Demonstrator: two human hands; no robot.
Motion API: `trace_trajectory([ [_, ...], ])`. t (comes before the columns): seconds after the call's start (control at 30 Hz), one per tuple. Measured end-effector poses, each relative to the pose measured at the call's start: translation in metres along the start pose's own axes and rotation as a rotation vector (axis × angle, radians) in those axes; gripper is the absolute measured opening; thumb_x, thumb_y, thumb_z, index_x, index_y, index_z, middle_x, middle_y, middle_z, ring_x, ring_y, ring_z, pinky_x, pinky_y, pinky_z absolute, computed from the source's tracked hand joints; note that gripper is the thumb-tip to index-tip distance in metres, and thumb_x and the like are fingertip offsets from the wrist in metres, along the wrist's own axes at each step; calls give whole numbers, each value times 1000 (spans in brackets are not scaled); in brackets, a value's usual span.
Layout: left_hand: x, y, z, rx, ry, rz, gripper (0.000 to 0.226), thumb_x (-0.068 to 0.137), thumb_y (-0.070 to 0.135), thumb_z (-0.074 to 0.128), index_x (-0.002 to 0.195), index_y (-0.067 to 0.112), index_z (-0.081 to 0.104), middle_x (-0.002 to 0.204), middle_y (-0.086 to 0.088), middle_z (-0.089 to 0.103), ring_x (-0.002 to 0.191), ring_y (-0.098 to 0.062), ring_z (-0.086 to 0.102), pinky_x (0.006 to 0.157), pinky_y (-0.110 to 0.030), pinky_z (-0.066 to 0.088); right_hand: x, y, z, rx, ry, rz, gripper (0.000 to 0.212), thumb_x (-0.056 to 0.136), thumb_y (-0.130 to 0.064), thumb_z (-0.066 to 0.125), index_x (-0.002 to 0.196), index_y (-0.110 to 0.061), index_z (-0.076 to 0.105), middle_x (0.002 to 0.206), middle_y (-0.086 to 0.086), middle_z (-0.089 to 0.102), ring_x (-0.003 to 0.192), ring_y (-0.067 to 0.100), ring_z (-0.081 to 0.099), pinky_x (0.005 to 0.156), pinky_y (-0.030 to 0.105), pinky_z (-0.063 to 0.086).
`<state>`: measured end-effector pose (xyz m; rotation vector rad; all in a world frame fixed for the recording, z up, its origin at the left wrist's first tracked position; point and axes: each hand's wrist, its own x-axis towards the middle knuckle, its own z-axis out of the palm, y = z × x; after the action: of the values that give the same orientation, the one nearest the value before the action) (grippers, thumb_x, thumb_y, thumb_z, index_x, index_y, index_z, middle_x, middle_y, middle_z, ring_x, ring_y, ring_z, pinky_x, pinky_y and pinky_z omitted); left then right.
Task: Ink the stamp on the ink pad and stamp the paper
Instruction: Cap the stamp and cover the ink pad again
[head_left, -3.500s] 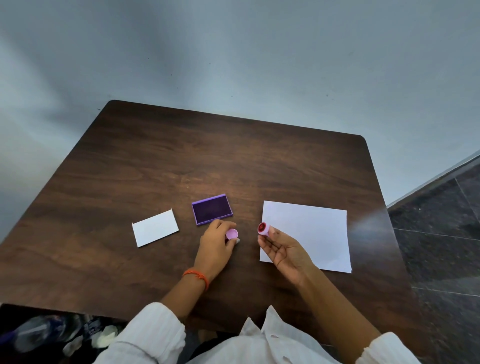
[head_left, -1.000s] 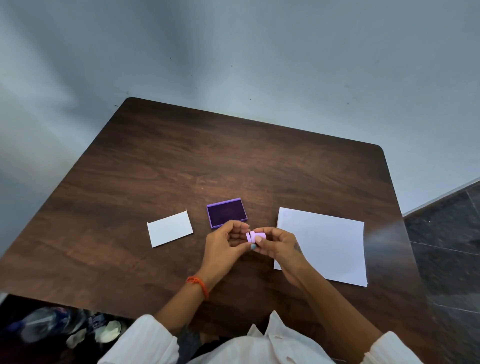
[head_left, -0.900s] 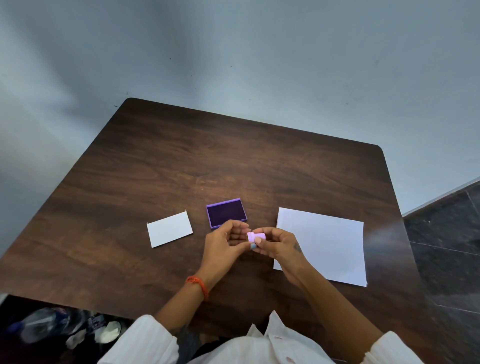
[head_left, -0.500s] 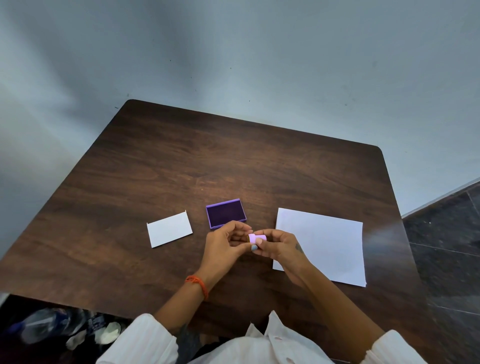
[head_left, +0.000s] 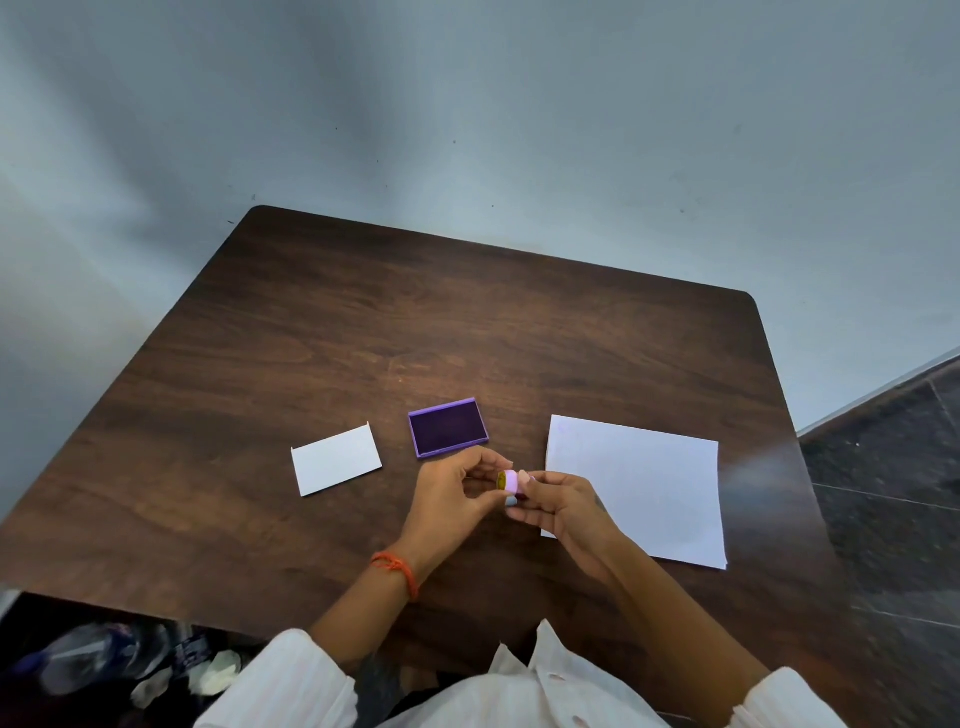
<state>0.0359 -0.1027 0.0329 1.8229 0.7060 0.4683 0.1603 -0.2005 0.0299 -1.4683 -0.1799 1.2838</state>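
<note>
While both of my hands are bunched together over the near middle of the table (head_left: 322, 332), I log the items as follows.

Stamp (head_left: 509, 481): small, lilac, short-bodied; held clear of the table between the ink pad and the paper, nearer me than either. Its long axis lies roughly level, running left to right. A dark, yellow-rimmed end faces left, toward my left palm; I take that for the printing face, though it is too small to be sure.

Left hand (head_left: 454, 501): fingers curled, tips closed on the stamp's left end. Orange thread on the wrist.

Right hand (head_left: 558, 506): fingers closed on the stamp's right end, partly hiding it.

Ink pad (head_left: 449, 426): purple tray, open, dark surface up, just beyond my left hand.

Paper (head_left: 636, 486): large white sheet to the right, flat; my right hand overlaps its near left edge. I can make out no print on it.

White card (head_left: 336, 460): small, left of the pad, untouched.

Risks, as I judge them: the stamp is tiny and pinched by fingertips only, so it could slip during the handover to one hand; with the face sideways, fingers may smear it; if it is not turned face down squarely, inking and the print would come out partial; the loose sheet may shift under pressure.
</note>
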Motion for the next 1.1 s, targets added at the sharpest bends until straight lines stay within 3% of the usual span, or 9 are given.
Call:
trace_trajectory([
  [0.13,-1,3,-2,-42,17,-6,27,72,10,75,94,23,66,90,9,69,85,3,63,75,-7,48,-2,-1,0,-21,-19,16,22,84,-28,61,93,-9,68,80,6,77,80,25,73,66,25,60],
  [0.2,-2,4,-2,-88,37,-24,27,71,9,75,92,24,67,89,10,70,84,2,65,73,-8,49,-3,-3,1,-39,-26,-17,22,82,-29,62,94,-12,66,86,8,76,81,25,73,68,28,61],
  [0.37,-5,4,-1,-145,43,-50,26,72,9,74,93,22,67,90,6,71,83,-3,67,75,-14,53,-4,-4,2,-54,15,-115,13,82,-12,65,94,-12,66,97,11,71,81,23,73,66,25,60],
  [0.43,-6,5,-1,-141,40,-48,26,72,9,74,93,22,67,89,5,71,83,-3,67,76,-14,53,-5,-3,3,-70,25,-104,10,82,-17,64,91,-12,67,93,11,72,79,23,73,66,23,60],
  [0.6,-6,5,-3,-134,35,-36,27,71,10,75,90,27,66,89,6,71,82,-2,66,74,-12,52,-8,-2,5,-112,38,-34,27,81,-38,60,87,-12,68,70,2,76,62,17,71,58,21,58],
  [0.8,-11,-2,0,-117,34,-38,30,73,12,73,92,32,63,90,13,69,85,1,65,75,-12,52,-8,3,11,-114,15,-43,24,81,-27,67,100,-13,64,103,12,69,87,24,71,76,31,60],
  [0.93,-13,-7,1,-52,44,-38,49,69,12,77,98,45,55,100,22,60,92,6,61,77,-4,47,-6,6,15,-292,149,-148,24,77,-25,72,98,-16,64,104,7,68,90,22,67,82,33,59],
  [1.1,-12,-13,-7,-37,105,-70,54,66,20,80,103,48,52,107,19,56,97,-1,59,73,-10,50,13,1,19,-725,350,-440,9,79,-24,68,85,-19,64,80,-5,64,75,12,61,63,11,44],
])
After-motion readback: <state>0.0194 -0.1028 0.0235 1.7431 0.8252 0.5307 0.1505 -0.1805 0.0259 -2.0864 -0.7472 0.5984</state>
